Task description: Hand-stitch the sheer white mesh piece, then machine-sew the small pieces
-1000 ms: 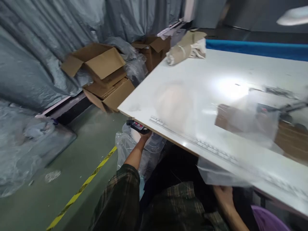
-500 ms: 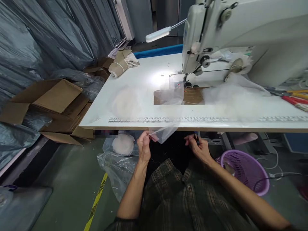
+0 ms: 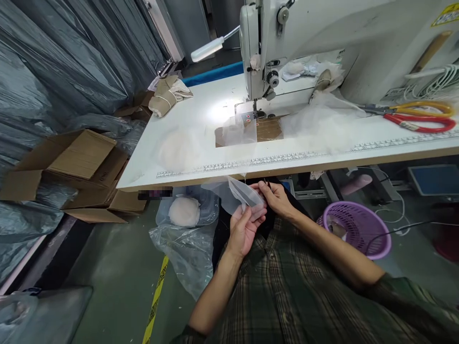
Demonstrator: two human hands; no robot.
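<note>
My left hand [image 3: 242,234] is closed on a piece of sheer white fabric [image 3: 229,188], thumb on top and fingers beneath. The fabric hangs just off the table's front edge, above my lap. My right hand [image 3: 277,198] is closed around a small dark pointed tool [image 3: 268,184], mostly hidden by the fingers. Its fingertips meet the fabric's right edge beside my left hand. Behind them, more sheer fabric lies near the needle of the sewing machine [image 3: 253,57].
On the white table [image 3: 143,165] lie a pale round pile [image 3: 177,149], a heap of sheer fabric [image 3: 315,126] and red and yellow-handled scissors [image 3: 419,117]. Below are a clear bin [image 3: 211,210] with a pale bundle and a purple basket [image 3: 380,253]. Cardboard boxes [image 3: 82,157] stand left.
My left hand has drawn the sheer fabric right and toward me. My right hand, still with the dark tool, has moved left to meet it. The view has shifted right.
</note>
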